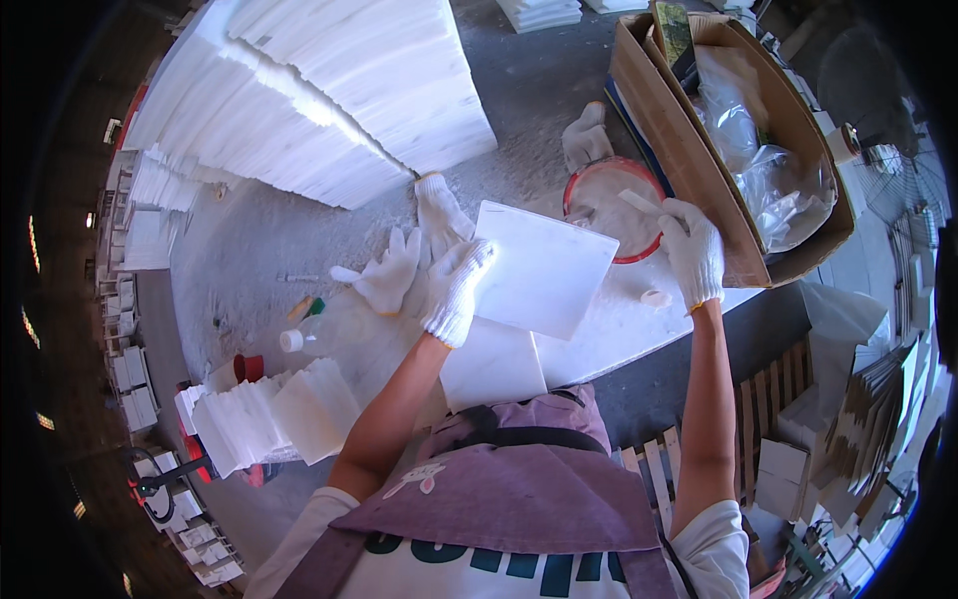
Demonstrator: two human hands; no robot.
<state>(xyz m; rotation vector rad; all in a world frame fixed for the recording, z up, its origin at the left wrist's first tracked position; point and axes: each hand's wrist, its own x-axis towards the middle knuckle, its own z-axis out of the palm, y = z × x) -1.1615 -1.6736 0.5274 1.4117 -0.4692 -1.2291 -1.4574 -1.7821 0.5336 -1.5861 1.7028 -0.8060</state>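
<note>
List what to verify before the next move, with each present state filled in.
1. Left hand on the white tile: ok, gripping its left edge.
2. Right hand on the pale flat strip: ok, held over the red-rimmed tub.
3. Tub uncovered: ok, open at the top.
4. Worktop free of loose items: not ok, a spare glove and a clear bottle lie to the left.
5. Tile's underside clean: cannot tell, hidden.
</note>
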